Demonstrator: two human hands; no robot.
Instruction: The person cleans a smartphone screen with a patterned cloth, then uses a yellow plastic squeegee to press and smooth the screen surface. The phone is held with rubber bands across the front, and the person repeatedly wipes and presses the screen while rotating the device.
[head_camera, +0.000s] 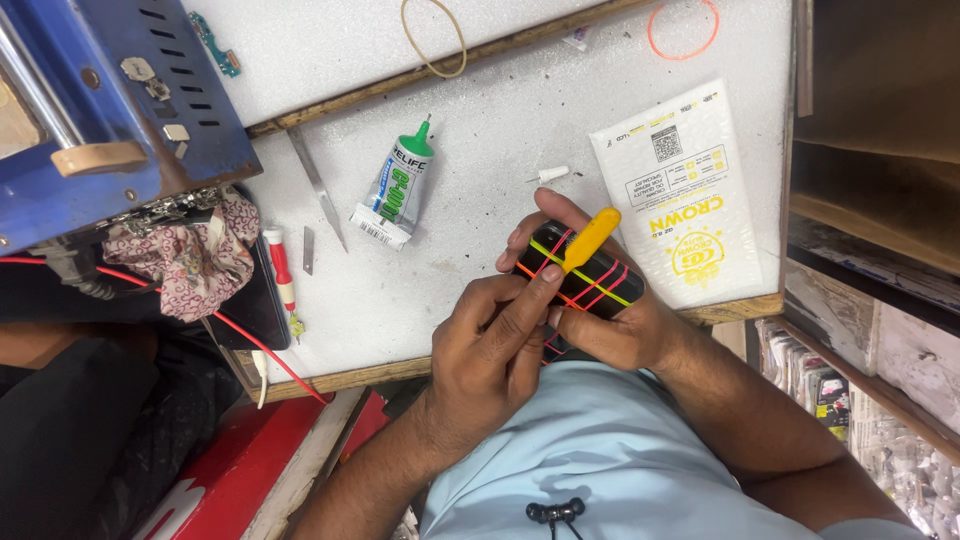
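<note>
My right hand (618, 332) cradles a black phone (585, 272) from below, and its fingers curl over the phone's far left end. Red, orange and yellow-green rubber bands are wrapped around the phone. My left hand (490, 345) comes in from the left. Its fingertips pinch the lower end of a yellow-handled tool (591, 238) against the phone's top face. The tool's tip is hidden under my fingers. Both hands hover over the near edge of the white worktop (480, 250).
A glue tube with a green cap (398, 188), a metal blade (318, 185) and a red-handled screwdriver (281, 272) lie to the left. A white and yellow packet (690, 190) lies to the right. A blue machine (110, 100) and a patterned cloth (195, 255) sit far left. Loose rubber bands (683, 28) lie at the back.
</note>
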